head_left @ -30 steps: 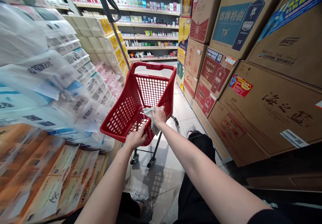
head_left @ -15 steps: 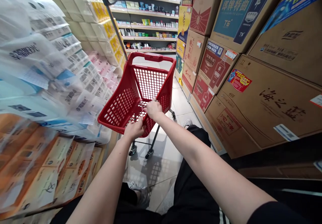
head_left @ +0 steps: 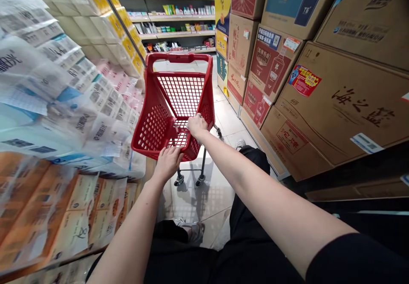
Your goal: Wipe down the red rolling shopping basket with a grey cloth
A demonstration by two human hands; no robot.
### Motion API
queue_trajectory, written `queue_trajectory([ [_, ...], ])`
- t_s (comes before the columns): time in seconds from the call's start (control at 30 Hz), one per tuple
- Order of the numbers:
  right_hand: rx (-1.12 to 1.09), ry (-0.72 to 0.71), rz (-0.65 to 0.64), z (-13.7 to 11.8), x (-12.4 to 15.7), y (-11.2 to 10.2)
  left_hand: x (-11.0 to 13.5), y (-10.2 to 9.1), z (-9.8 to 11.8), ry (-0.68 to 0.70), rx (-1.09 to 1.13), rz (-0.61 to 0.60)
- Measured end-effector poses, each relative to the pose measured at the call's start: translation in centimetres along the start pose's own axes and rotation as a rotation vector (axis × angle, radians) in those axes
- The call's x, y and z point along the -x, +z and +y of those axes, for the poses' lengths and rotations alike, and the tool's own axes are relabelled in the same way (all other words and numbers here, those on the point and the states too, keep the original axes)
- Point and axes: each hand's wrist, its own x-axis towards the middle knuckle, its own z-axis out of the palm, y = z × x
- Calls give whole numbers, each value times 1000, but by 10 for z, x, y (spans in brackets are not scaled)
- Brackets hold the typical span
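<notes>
Several fingers of left hand [head_left: 168, 163] curl over red shopping cart [head_left: 209, 77] at near rim, gripping; cart stands near twelve o'clock. Right hand [head_left: 197, 126] curled at right rim; cannot tell what's inside. Left arm [head_left: 131, 224] angles toward one o'clock, right arm [head_left: 255, 188] toward ten.

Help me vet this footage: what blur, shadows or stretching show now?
Head view: orange packs at lower left look smeared, while the red cart, left hand and right hand look fairly sharp; head view: a latticed shadow lies on the floor; head view: the large brown box at right looks stretched.
</notes>
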Motion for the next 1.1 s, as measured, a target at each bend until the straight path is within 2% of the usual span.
queue_trajectory([
  [0.13, -22, -1, -58, 4, 3, -12, -21, 4, 3, -24, 18, -86],
  [0.3, 4, -54, -101, -1, 30, -12, -42, 5, 6, -63, 12, -119],
  [0.43, 14, -113, -128, -5, 50, -5, -45, 4, 6, -71, 1, -99],
  [0.53, 37, -107, -130, -4, 53, -6, -42, 4, 9, -56, -24, -73],
  [0.73, 115, -46, -51, 4, 40, -11, -50, 5, 20, -35, -12, -79],
  [0.9, 110, 41, 23, 14, 8, -14, -57, 9, 34, -3, 77, -104],
  [1.0, 142, 71, 66, 22, -9, -12, -54, 11, 37, 104, 175, -91],
  [1.1, 163, 24, 114, 34, -15, -10, -48, 8, 26, 236, 229, -68],
])
